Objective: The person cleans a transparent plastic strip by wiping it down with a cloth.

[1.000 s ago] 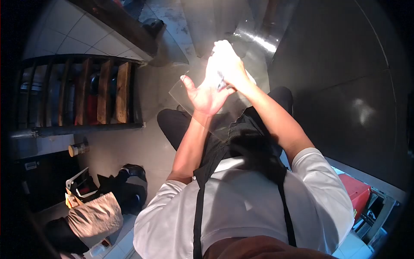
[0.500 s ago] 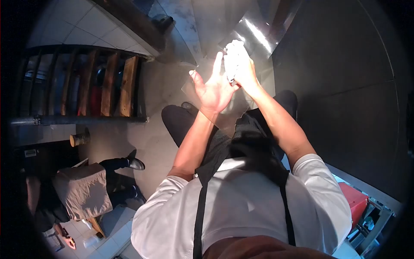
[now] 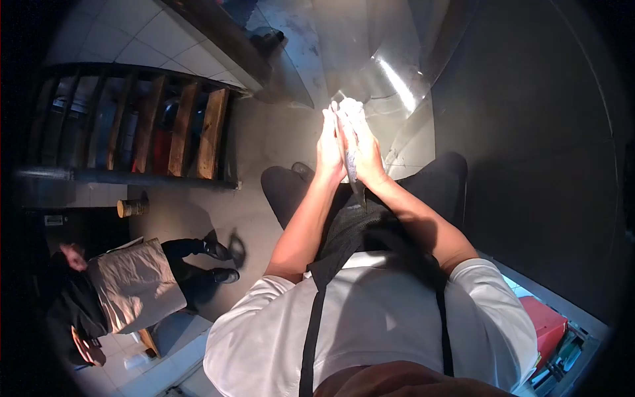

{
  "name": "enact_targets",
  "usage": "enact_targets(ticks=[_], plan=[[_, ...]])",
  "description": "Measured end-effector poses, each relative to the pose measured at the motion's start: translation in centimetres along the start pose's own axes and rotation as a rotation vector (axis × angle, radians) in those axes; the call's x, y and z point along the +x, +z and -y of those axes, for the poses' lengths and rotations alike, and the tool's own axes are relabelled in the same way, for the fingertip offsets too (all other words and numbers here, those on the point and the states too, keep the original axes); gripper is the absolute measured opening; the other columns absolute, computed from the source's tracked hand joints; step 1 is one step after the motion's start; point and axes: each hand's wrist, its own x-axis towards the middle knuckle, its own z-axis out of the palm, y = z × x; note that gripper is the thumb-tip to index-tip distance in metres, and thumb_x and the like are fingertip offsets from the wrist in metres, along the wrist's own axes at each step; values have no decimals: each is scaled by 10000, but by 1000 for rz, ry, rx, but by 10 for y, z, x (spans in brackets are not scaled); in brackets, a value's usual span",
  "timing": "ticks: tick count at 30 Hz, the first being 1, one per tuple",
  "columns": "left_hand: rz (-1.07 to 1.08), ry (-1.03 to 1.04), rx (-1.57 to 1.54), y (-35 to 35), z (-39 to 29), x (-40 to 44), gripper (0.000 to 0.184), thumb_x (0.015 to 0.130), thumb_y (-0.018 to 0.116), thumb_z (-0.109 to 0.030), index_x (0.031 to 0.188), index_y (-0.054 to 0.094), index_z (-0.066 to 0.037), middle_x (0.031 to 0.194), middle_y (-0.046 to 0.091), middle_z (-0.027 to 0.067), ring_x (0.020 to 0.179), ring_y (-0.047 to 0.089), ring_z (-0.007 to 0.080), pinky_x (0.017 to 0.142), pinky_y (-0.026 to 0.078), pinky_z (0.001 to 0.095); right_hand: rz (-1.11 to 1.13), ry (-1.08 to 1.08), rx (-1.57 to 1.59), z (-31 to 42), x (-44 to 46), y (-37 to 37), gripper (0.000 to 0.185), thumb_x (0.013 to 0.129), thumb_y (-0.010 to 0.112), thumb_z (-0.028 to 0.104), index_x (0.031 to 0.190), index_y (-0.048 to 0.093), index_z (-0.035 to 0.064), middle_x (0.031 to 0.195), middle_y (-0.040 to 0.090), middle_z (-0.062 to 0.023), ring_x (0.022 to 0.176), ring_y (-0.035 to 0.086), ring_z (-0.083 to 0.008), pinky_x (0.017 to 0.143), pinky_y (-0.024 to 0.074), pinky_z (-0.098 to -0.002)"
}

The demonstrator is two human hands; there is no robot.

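My left hand (image 3: 329, 153) is raised in front of my lap, palm inward, holding a clear pane (image 3: 343, 140) that now appears almost edge-on. On the pane's other side, my right hand (image 3: 368, 153) presses a crumpled white cloth (image 3: 352, 107) against it. The two palms face each other with the pane and cloth between them. Bright light washes out the fingertips, and part of the cloth is hidden by the fingers.
A slatted wooden rack (image 3: 182, 129) stands at left, near a small round container (image 3: 132, 208). Another person with a tan apron (image 3: 137, 284) is at lower left. A dark panel (image 3: 529, 145) fills the right, with a red box (image 3: 544, 325) below. Clear sheeting (image 3: 397, 79) lies ahead.
The pane has turned from broadside to nearly edge-on. My left hand has turned its palm inward, and both hands have come slightly lower. The other person has shifted, with the feet moving right.
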Motion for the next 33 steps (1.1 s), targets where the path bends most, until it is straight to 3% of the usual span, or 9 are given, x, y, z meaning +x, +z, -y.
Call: enact_targets(ticks=[4, 8, 13, 17, 21, 24, 29, 30, 33], plan=[[235, -23, -53, -29, -8, -7, 790, 975, 313, -643, 1497, 304, -50, 1476, 419, 155, 1285, 475, 341, 1059, 412, 448, 70, 343, 445, 24, -15, -1, 406, 964, 547, 145, 1339, 510, -3, 1234, 615, -216, 1115, 602, -237, 944, 466, -344], [620, -173, -322, -32, -28, 34, 894, 910, 290, -753, 1491, 324, -75, 1482, 398, 154, 1288, 458, 387, 1040, 411, 499, 206, -293, -16, 53, 11, 4, 498, 916, 564, 134, 1383, 468, -7, 1377, 472, -294, 1243, 499, -411, 1050, 377, -459], [391, -70, -257, -3, -25, 15, 930, 894, 325, -763, 1502, 299, -59, 1506, 381, 154, 1343, 413, 331, 1112, 329, 463, 174, -345, -204, 21, 64, -3, 324, 869, 581, 188, 1117, 609, -17, 1220, 563, -250, 1125, 531, -444, 1032, 367, -526], [521, -113, -525, -5, -6, 22, 954, 875, 356, -776, 1525, 243, -87, 1559, 282, 159, 1411, 330, 293, 1153, 270, 452, 15, 191, 49, 48, 51, 23, 280, 881, 579, 194, 1075, 646, 4, 1133, 616, -228, 1134, 552, -398, 1023, 422, -446], [525, 1, -229, -24, 2, 28, 951, 854, 350, -794, 1559, 137, -192, 1552, 227, 240, 1363, 286, 525, 1036, 340, 649, 279, -292, 10, 59, 21, -12, 382, 839, 642, 103, 1214, 634, 28, 1261, 585, -244, 1244, 504, -414, 1049, 411, -445], [696, -246, -386, -26, -37, 26, 1102, 806, 406, -829, 1563, 44, -115, 1495, 186, 402, 1363, 324, 485, 1063, 362, 584, 378, -403, -104, 29, 0, -39, 396, 811, 671, 59, 1205, 640, 26, 1249, 592, -242, 1237, 508, -425, 1053, 404, -451], [383, -247, -384, 3, -15, 17, 950, 866, 363, -783, 1533, 243, -116, 1477, 399, 201, 1352, 404, 339, 1134, 308, 436, 184, -213, -53, 24, 36, -29, 302, 834, 649, 100, 1124, 661, 18, 1155, 628, -229, 1172, 556, -407, 1009, 425, -476], [663, -234, -738, 13, -2, 19, 967, 857, 366, -792, 1538, 227, -121, 1488, 368, 232, 1366, 373, 373, 1132, 301, 470, 236, -10, 35, 64, 44, -29, 317, 847, 625, 104, 1151, 648, 14, 1235, 586, -262, 1214, 526, -423, 1049, 393, -478], [519, -373, -387, 8, -15, 18, 962, 844, 350, -812, 1552, 191, -181, 1523, 160, 369, 1387, 204, 549, 1085, 242, 663, 221, -401, -59, 71, 34, -18, 398, 868, 604, 99, 1249, 595, -12, 1373, 482, -294, 1276, 463, -451, 1080, 365, -462]])
